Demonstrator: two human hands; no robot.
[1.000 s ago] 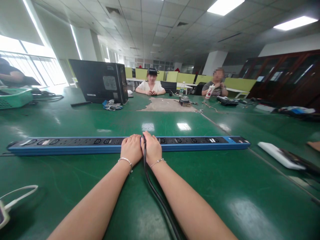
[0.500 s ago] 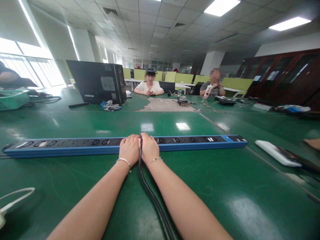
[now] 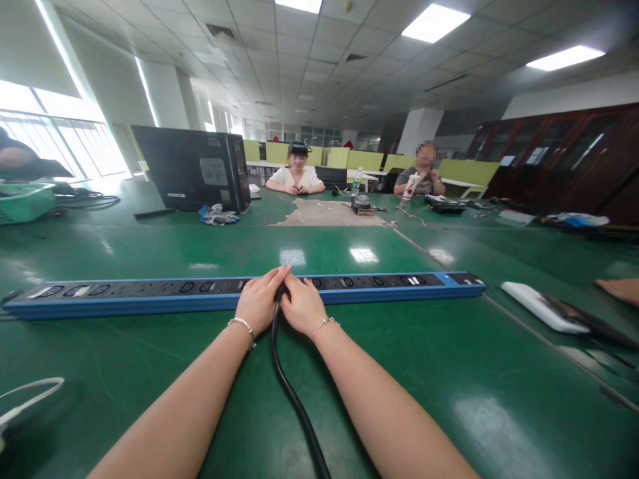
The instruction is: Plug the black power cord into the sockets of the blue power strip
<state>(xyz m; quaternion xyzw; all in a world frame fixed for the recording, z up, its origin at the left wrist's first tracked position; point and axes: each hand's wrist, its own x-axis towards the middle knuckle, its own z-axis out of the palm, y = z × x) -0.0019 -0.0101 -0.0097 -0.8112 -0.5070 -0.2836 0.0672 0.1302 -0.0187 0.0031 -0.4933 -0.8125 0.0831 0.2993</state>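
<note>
A long blue power strip (image 3: 124, 304) with black sockets along its top lies across the green table. At its middle my left hand (image 3: 259, 299) and my right hand (image 3: 303, 305) come together, fingertips meeting over the strip. Between them both hands are closed around the end of a black power cord (image 3: 287, 379), which runs down toward me. The end of the cord is hidden under my fingers, so I cannot tell whether it sits in a socket.
Ahead stand a black computer case (image 3: 192, 169) and a pair of gloves (image 3: 218, 214). A white power bank-like object (image 3: 542, 307) lies at the right, a green basket (image 3: 27, 203) at the left. Two people (image 3: 295, 176) sit across the table; another person's hand (image 3: 619, 289) shows at right.
My hands have angled inward, wrists spreading apart, with the fingertips now meeting above the cord. The cord's lower part has shifted left. The view has tilted slightly.
</note>
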